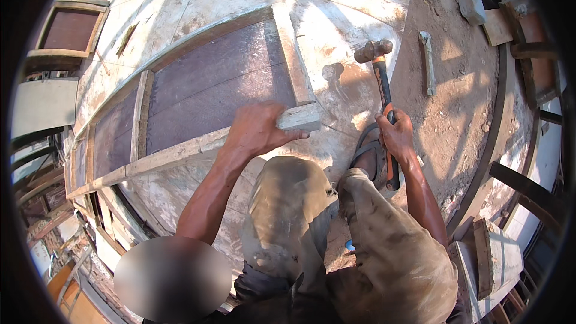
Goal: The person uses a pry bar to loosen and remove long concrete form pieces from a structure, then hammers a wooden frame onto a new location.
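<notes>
My right hand (pixel 396 135) is closed around the black and orange handle of a hammer (pixel 382 84). The hammer's rusty metal head points away from me, over the pale floor. My left hand (pixel 257 127) grips a short, weathered piece of wood (pixel 300 117) at the near right corner of a wooden-framed panel (pixel 222 69). How far this piece runs under my palm is hidden. The panel has a dark reddish-brown sheet, pale wooden edges and crosspieces. It lies flat to the left, in front of my bent knees.
A loose strip of wood (pixel 428 63) lies on the dirt to the right. Further off is a pale block (pixel 471 4). Boards (pixel 492 258) are stacked at the lower right. More framed panels (pixel 71 29) stand at the far left. My sandalled foot (pixel 366 159) is close to the hammer handle.
</notes>
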{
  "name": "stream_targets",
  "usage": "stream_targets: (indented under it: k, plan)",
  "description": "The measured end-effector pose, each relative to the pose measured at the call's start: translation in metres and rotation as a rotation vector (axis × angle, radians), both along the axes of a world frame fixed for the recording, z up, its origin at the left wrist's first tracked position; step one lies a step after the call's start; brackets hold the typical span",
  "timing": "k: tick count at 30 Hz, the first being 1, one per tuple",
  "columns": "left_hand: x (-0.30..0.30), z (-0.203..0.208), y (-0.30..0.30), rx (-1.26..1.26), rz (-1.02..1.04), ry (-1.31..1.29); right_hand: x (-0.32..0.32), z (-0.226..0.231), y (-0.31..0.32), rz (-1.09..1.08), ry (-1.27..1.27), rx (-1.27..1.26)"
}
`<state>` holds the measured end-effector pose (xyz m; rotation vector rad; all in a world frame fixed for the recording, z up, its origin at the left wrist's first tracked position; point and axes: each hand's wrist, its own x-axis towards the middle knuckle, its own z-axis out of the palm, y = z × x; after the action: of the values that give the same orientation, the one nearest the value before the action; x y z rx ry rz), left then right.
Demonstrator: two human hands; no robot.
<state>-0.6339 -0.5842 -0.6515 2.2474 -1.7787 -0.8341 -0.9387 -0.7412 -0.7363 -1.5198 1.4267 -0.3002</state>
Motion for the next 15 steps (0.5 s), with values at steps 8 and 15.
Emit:
stream_targets:
  k: [8, 15]
  plan:
    - [0.026, 0.095, -0.019, 0.001, -0.176, -0.028, -0.006, 0.050, -0.001, 0.175, -0.069, -0.201]
    - [0.024, 0.053, -0.032, 0.128, -0.128, 0.027, 0.052, 0.068, -0.017, 0.381, -0.205, -0.374]
